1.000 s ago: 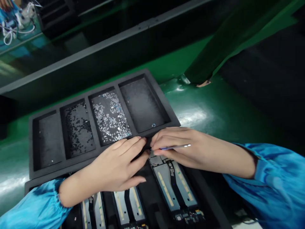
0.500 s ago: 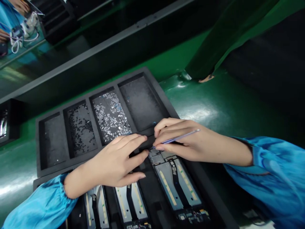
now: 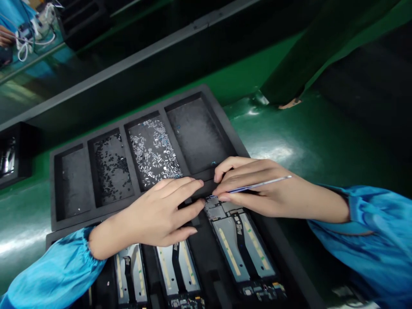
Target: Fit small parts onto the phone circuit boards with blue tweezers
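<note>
The right hand [image 3: 257, 191] pinches tweezers [image 3: 257, 185] between thumb and fingers, the other fingers curled close. The tweezers lie nearly level, and their tip meets the top end of the right phone [image 3: 244, 249], just beside the left fingertips. The left hand [image 3: 157, 214] lies palm down with its fingers loosely spread and holds nothing. Its fingertips rest at the far edge of the holder [image 3: 289, 266], beside the top of that phone, and its thumb lies over the strip between the right phone and the middle phone [image 3: 177, 270].

Three opened phones sit side by side in the black holder, backs up, each showing pale plates and a dark ribbon down its middle. The left phone [image 3: 130, 279] is partly under the left wrist and blue sleeve [image 3: 48, 274].

Just behind the hands and touching the holder lies a black parts tray [image 3: 90, 216] with four compartments in a row. The second from the left holds small black bits [image 3: 111, 165], and the third holds small silver bits [image 3: 154, 150]. The two outer ones hold only a few specks. Both trays rest on a green counter [image 3: 289, 137]
</note>
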`<state>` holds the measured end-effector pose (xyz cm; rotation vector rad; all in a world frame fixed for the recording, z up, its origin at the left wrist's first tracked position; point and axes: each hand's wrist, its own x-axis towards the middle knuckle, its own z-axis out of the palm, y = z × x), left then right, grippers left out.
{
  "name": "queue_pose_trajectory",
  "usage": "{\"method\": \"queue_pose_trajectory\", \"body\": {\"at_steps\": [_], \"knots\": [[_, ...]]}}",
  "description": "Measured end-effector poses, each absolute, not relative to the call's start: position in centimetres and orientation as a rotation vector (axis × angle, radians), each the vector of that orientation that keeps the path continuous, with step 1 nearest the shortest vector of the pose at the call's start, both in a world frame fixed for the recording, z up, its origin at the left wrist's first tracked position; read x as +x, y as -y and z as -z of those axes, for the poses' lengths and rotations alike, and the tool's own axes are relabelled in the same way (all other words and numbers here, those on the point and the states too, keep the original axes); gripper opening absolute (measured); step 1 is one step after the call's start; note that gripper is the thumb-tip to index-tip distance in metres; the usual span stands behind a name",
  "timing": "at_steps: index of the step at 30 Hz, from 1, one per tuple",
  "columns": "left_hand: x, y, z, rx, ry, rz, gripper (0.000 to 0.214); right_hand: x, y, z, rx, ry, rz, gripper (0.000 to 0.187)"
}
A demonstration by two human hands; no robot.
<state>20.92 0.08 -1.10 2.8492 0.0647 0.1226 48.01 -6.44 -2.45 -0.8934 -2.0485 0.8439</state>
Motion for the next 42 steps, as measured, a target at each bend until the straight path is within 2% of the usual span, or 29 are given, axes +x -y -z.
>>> {"method": "queue_pose_trajectory", "body": {"at_steps": [10,22,25,30,32,37,42], "knots": [[21.4,0.1,0.9,2.898,-0.079,-0.112,0.045,48.8,6.6,2.4,-0.85,2.025,-0.926,0.015],[21.6,0.5,1.2,2.946,-0.093,-0.109,0.044,49.1,6.5,2.2,-0.971,1.883,-1.027,0.012],[21.6,0.1,0.0,2.838,-0.081,-0.127,0.046,49.4,6.4,1.8,-1.123,1.761,-1.112,0.016],[18.9,0.7,-3.3,2.822,-0.22,-0.061,0.036,49.8,6.4,1.0,-1.176,1.639,-1.265,0.026],[16.5,1.1,-4.1,2.849,-0.317,-0.04,0.033,49.5,6.4,0.6,-1.165,1.681,-1.202,0.026],[9.5,1.2,-3.9,2.867,-0.596,-0.002,0.032,47.0,6.3,-0.7,-1.182,1.915,-0.691,0.02],[6.2,1.5,-2.0,2.808,-0.691,-0.089,0.036,41.4,5.1,-2.6,-1.202,1.912,-0.69,0.018]]}}
